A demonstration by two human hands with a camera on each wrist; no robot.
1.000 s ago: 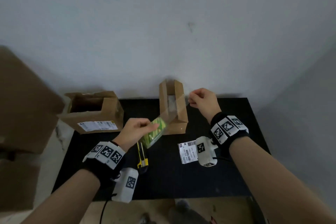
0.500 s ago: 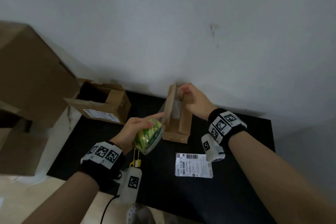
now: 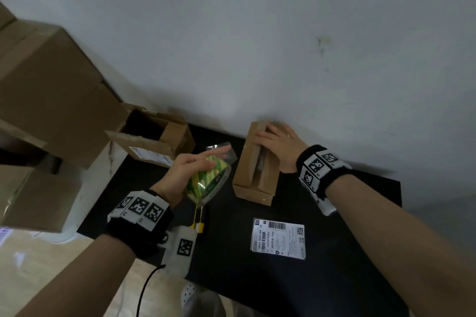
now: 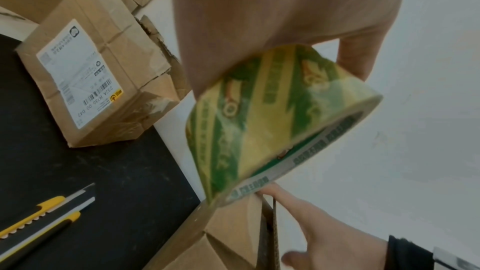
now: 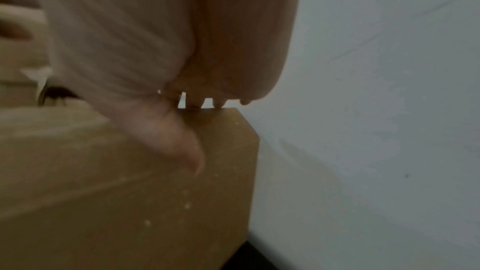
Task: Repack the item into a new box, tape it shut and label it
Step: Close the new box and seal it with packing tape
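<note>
A small brown box (image 3: 253,162) stands at the back of the black table (image 3: 334,252), its top flaps nearly together with a gap between them. My right hand (image 3: 273,141) lies flat on the flaps, fingers straight, pressing them; in the right wrist view the fingertips (image 5: 193,103) touch the box (image 5: 130,192) at its far edge. My left hand (image 3: 206,162) grips a green-and-yellow tape roll (image 3: 208,180) just left of the box, with a short loose end of clear tape (image 3: 221,150) by the index finger. The tape roll (image 4: 272,120) fills the left wrist view. A white shipping label (image 3: 278,239) lies on the table in front.
An opened, torn box (image 3: 154,139) with an old label sits at the table's back left. A yellow utility knife (image 3: 198,220) lies under my left hand; the knife (image 4: 44,213) also shows in the left wrist view. Large cartons (image 3: 46,90) are stacked left of the table. A wall stands right behind the box.
My right hand let go of the stretched tape end and moved onto the box's flaps, pressing them together. The left hand drew the roll down and left. The head view tilted.
</note>
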